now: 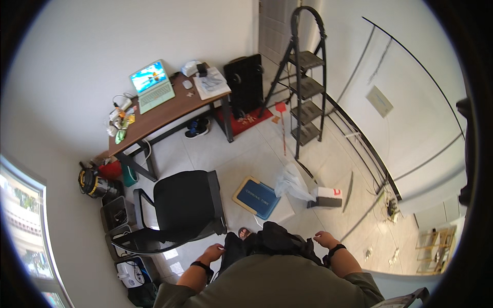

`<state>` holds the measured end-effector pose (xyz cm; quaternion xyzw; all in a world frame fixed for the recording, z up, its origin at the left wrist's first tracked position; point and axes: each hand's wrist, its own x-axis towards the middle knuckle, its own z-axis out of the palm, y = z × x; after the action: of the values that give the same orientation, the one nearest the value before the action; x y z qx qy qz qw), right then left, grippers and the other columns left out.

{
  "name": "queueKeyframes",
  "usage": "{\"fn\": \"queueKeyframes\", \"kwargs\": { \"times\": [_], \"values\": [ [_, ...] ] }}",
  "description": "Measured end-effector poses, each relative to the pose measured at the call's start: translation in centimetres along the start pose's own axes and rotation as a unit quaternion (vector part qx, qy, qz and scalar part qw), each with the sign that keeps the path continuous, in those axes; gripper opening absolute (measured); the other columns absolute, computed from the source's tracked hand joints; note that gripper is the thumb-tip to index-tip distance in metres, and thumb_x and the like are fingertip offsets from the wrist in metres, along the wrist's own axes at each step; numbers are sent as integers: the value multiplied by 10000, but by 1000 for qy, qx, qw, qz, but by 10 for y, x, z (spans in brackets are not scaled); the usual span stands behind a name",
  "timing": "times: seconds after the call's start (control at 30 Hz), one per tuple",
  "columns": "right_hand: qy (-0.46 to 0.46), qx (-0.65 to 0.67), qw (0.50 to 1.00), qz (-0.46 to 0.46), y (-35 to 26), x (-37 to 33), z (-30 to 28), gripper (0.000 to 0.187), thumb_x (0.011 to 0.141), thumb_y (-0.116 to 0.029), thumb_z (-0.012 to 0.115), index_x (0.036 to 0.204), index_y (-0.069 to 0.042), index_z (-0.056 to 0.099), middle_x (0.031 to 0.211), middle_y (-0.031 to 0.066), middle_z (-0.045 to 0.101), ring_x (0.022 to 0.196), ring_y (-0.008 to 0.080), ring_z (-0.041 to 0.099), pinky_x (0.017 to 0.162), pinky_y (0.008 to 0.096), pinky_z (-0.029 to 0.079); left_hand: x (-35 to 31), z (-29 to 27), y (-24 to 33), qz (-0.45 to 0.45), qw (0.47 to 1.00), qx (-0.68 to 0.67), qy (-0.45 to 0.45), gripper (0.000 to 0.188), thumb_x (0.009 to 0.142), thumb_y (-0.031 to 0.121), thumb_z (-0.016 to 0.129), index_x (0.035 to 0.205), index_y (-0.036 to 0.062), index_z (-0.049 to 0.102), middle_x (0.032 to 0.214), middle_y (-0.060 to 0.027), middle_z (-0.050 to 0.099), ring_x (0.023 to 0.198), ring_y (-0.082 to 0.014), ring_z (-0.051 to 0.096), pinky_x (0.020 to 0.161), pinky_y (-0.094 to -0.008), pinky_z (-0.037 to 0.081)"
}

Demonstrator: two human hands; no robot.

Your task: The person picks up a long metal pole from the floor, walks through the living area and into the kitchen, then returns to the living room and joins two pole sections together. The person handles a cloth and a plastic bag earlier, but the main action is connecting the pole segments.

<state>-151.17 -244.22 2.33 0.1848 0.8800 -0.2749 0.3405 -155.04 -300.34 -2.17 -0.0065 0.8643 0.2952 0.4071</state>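
Black chair [186,201]; curved mesh backrest [167,241]

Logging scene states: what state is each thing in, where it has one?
Laptop: open, screen lit
Stepladder: unfolded, upright
Office chair: upright, unoccupied
Plastic bag: crumpled
Grey bins: open, holding things
Left hand: curled, grasp unclear
Right hand: curled, grasp unclear
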Motion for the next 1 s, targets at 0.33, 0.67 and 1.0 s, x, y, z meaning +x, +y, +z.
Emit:
{"fn": "queueKeyframes", "kwargs": {
  "times": [0.33, 0.67, 1.0],
  "values": [
    [-37, -118, 969, -213, -91, 130, -68, 464, 789, -400, 621, 1072, -34, 642, 1021, 190, 653, 977, 335, 609, 847, 396, 477, -36, 56, -24, -99, 988, -84, 82, 396, 814, 347, 630, 1103, 76, 625, 1064, -164, 660, 1039, -310, 606, 909, -373, 472],
    [-68, -153, 947, -273, -60, 200, -108, 454, 800, -418, 594, 1080, -65, 646, 1101, 178, 632, 1053, 341, 574, 912, 397, 447, -28, 81, 103, -122, 987, -89, 58, 402, 819, 328, 582, 1131, 77, 618, 1139, -183, 626, 1060, -330, 591, 900, -393, 469],
    [-120, -266, 929, -226, 97, 214, -101, 359, 878, -354, 493, 933, -63, 696, 911, 165, 665, 897, 350, 623, 791, 447, 492, 17, 55, 154, -50, 996, 67, 25, 385, 818, 244, 544, 1146, 45, 587, 1134, -186, 621, 1062, -340, 584, 896, -409, 466]
  ]
}}
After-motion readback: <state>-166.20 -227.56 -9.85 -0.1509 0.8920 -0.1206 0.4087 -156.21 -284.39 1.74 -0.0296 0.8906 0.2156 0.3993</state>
